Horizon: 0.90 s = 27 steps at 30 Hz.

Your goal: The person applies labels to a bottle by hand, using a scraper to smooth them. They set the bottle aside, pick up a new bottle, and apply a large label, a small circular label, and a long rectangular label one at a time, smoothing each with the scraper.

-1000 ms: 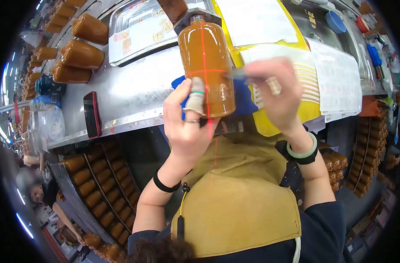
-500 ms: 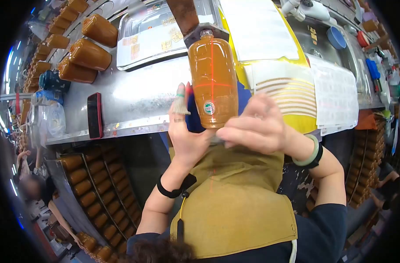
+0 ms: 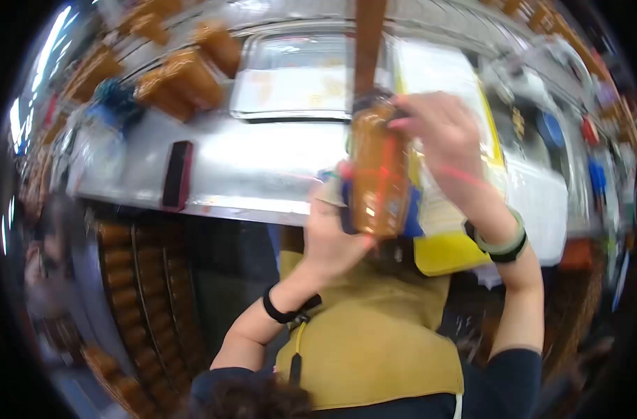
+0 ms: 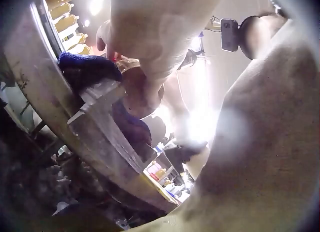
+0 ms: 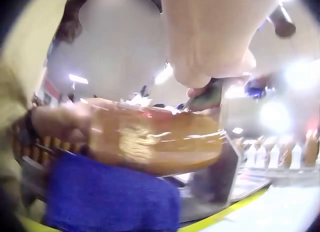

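Note:
An amber-brown glossy bottle (image 3: pixel 378 174) lies with its neck end away from me, over a blue cloth (image 5: pixel 110 192). At its base my left hand (image 3: pixel 336 241) holds it, fingers along the left side and thumb by the bottom; a knitted finger cot (image 3: pixel 330 192) covers one finger. My right hand (image 3: pixel 448 129) is blurred over the bottle's shoulder. It pinches a small dark grey-green piece (image 5: pixel 206 96) against the bottle's surface, its kind not clear. Gold-coloured markings (image 5: pixel 137 142) show on the bottle's side.
A brown upright post (image 3: pixel 369 49) stands beyond the bottle's neck. To its left are a metal tray (image 3: pixel 238 101), several brown bottles (image 3: pixel 172 87) and a phone (image 3: pixel 177 174). White sheets (image 3: pixel 535 209) on yellow backing lie at the right.
My right hand has moved from the bottle's base up to its neck end. The round green-and-white sticker seen half a second ago no longer shows. The head view has shifted.

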Each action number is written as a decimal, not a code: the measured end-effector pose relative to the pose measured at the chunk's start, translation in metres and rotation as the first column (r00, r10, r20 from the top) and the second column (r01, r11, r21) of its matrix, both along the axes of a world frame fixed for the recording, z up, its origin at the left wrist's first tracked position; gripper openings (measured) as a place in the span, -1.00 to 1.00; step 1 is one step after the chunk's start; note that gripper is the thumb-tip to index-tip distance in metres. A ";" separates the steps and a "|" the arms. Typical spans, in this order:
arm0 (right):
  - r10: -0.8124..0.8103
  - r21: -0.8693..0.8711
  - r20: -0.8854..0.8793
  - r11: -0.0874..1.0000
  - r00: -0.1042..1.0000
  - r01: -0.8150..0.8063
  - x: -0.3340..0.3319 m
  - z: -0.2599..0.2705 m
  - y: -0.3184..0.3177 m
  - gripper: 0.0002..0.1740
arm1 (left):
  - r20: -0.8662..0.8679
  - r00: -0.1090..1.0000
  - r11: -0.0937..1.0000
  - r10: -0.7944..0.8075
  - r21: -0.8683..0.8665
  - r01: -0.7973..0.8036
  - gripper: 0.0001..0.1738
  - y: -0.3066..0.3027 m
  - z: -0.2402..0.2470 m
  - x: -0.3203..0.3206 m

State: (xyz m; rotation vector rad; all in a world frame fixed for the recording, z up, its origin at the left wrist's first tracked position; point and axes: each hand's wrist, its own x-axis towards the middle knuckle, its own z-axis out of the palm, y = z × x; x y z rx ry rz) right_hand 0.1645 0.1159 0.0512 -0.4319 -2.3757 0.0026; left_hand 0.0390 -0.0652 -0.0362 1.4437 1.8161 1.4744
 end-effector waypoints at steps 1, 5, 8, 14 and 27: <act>-0.057 0.117 -0.081 0.991 0.995 0.066 -0.005 0.007 0.014 -0.77 | -0.017 1.000 1.000 0.002 -0.022 -0.002 0.28 -0.003 0.000 -0.003; 0.182 0.181 -0.009 0.967 0.983 -0.177 0.004 -0.009 -0.013 -0.75 | 0.113 0.994 0.999 -0.001 0.036 -0.003 0.15 -0.009 0.000 0.001; 0.406 -0.011 -0.001 0.914 0.914 -0.406 0.027 -0.037 -0.076 -0.76 | 0.053 0.998 0.994 0.017 0.104 -0.023 0.03 -0.005 -0.028 0.003; 0.007 -0.251 -0.098 0.967 0.995 -0.031 0.030 -0.038 -0.058 -0.73 | 0.016 0.999 0.995 0.051 0.087 -0.053 -0.03 -0.009 -0.027 0.003; -0.071 -0.012 -0.071 0.997 0.995 0.070 0.041 -0.038 -0.056 -0.81 | 0.435 0.895 0.963 -0.104 0.268 -0.018 0.07 -0.014 0.013 0.006</act>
